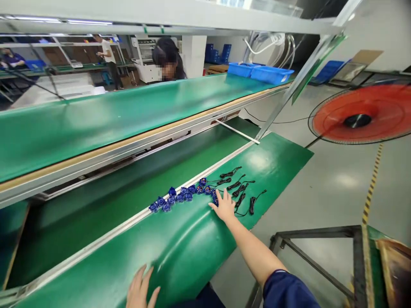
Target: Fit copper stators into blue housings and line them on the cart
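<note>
My right hand [226,207] reaches over the green work surface with its fingers spread. Its fingertips are at a small dark-blue part [215,197] and beside the black cables; whether they press on it I cannot tell. Bundled black cables [240,189] lie around and beyond this hand, several of them tied in loops. Left of it, a row of blue flower-shaped pieces [180,196] runs along the white rail. Lower down, my left hand [141,287] is open over the green surface, fingers apart, holding nothing.
A green conveyor belt [154,160] runs beyond the white rail, under a raised green shelf [128,112]. Blue bins [269,75] stand on that shelf. A red fan [356,117] is at the right, above a dark metal frame [317,234]. A person [167,60] sits across.
</note>
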Motion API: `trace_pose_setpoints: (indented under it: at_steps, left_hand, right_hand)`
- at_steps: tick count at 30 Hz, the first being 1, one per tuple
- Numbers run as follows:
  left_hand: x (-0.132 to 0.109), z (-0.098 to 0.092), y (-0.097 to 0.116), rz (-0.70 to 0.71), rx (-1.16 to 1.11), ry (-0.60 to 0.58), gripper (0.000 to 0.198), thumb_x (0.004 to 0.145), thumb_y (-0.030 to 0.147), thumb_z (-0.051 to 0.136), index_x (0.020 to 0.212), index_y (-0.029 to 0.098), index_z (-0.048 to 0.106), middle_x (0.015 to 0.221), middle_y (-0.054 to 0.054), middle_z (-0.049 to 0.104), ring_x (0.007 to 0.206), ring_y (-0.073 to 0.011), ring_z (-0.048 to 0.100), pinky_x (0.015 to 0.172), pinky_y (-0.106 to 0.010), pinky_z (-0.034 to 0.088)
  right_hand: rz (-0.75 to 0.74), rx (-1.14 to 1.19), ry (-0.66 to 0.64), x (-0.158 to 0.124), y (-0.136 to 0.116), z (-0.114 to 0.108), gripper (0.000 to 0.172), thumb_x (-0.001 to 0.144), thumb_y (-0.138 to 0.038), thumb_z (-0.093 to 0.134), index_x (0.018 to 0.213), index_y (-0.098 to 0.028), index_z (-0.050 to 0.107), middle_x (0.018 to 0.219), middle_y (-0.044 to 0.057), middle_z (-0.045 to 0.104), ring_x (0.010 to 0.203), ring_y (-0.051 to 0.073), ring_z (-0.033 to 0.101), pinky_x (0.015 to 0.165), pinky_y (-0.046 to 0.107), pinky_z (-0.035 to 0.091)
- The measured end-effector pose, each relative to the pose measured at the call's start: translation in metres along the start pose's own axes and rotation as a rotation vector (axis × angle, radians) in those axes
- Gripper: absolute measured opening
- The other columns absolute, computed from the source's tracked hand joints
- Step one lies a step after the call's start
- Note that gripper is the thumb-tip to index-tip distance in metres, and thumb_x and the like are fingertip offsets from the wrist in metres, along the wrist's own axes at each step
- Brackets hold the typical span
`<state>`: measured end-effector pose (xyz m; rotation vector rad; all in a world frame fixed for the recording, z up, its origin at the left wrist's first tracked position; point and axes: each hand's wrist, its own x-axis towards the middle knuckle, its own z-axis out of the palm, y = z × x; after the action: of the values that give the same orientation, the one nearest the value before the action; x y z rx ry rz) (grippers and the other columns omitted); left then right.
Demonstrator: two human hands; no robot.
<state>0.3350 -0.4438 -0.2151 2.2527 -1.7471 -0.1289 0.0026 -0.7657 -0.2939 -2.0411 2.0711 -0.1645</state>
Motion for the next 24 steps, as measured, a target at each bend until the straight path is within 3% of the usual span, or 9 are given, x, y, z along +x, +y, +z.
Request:
trace_pose_setpoints:
  at_steps: [3,7,9,11,13,15,19,24]
  left_hand:
    - [0.107,0.03,0.054,0.354,0.075,-0.139,0.056,0.09,0.027,0.061,0.145,0.036,0.054,0.157,-0.008,0.048,0.148,-0.0309,0.041,0.116,-0.05,0.043]
    - [0.254,0.068,0.151,0.633,0.223,-0.241,0.085,0.081,0.037,0.079,0.155,0.028,0.039,0.167,-0.019,0.023,0.155,-0.0416,0.019,0.121,-0.062,0.027]
    - [0.312,0.089,0.193,0.734,0.271,-0.301,0.104,0.071,0.042,0.088,0.158,0.029,0.033,0.169,-0.02,0.016,0.155,-0.0454,0.012,0.121,-0.065,0.022]
    - [0.354,0.11,0.225,0.812,0.327,-0.355,0.115,0.063,0.044,0.093,0.159,0.032,0.031,0.17,-0.02,0.013,0.155,-0.0485,0.008,0.12,-0.068,0.018]
    - [0.377,0.131,0.245,0.85,0.376,-0.424,0.116,0.06,0.045,0.095,0.157,0.033,0.033,0.17,-0.019,0.013,0.153,-0.0517,0.011,0.118,-0.07,0.022]
    - [0.384,0.15,0.256,0.853,0.397,-0.48,0.106,0.065,0.044,0.092,0.156,0.033,0.038,0.169,-0.02,0.015,0.149,-0.0532,0.023,0.112,-0.068,0.035]
    - [0.368,0.176,0.261,0.812,0.389,-0.445,0.075,0.084,0.038,0.076,0.152,0.032,0.044,0.167,-0.02,0.02,0.132,-0.0459,0.046,0.092,-0.055,0.054]
    - [0.341,0.186,0.265,0.692,0.391,-0.426,0.071,0.084,0.038,0.075,0.147,0.029,0.046,0.164,-0.021,0.024,0.125,-0.0424,0.048,0.08,-0.048,0.06]
  right_hand:
    - [-0.11,-0.006,-0.004,0.006,0.004,0.013,0.067,0.1,-0.054,0.046,0.16,-0.028,0.031,0.166,0.016,0.025,0.145,0.038,0.029,0.11,0.059,0.026]
    - [-0.286,0.084,0.051,-0.005,0.031,0.022,0.057,0.102,-0.042,0.047,0.157,-0.027,0.038,0.159,0.015,0.04,0.141,0.032,0.037,0.114,0.052,0.025]
    - [-0.358,0.122,0.044,-0.013,0.047,0.022,0.057,0.101,-0.041,0.051,0.156,-0.029,0.04,0.158,0.015,0.042,0.141,0.032,0.039,0.116,0.053,0.022]
    - [-0.388,0.142,0.035,-0.021,0.058,0.024,0.056,0.1,-0.043,0.054,0.154,-0.03,0.043,0.157,0.015,0.043,0.141,0.034,0.039,0.117,0.057,0.017]
    - [-0.395,0.155,0.03,-0.025,0.062,0.025,0.055,0.099,-0.046,0.055,0.151,-0.031,0.046,0.158,0.016,0.042,0.142,0.035,0.038,0.116,0.059,0.016]
    - [-0.398,0.165,0.019,-0.024,0.06,0.027,0.057,0.098,-0.05,0.057,0.15,-0.029,0.047,0.156,0.019,0.042,0.139,0.036,0.039,0.114,0.058,0.021]
    - [-0.406,0.145,-0.003,-0.006,0.054,0.03,0.054,0.097,-0.051,0.057,0.141,-0.02,0.055,0.144,0.022,0.052,0.122,0.035,0.051,0.105,0.053,0.032]
    - [-0.51,0.135,0.084,0.009,0.069,0.035,0.04,0.098,-0.051,0.055,0.117,-0.018,0.067,0.121,0.018,0.064,0.105,0.031,0.056,0.092,0.045,0.038]
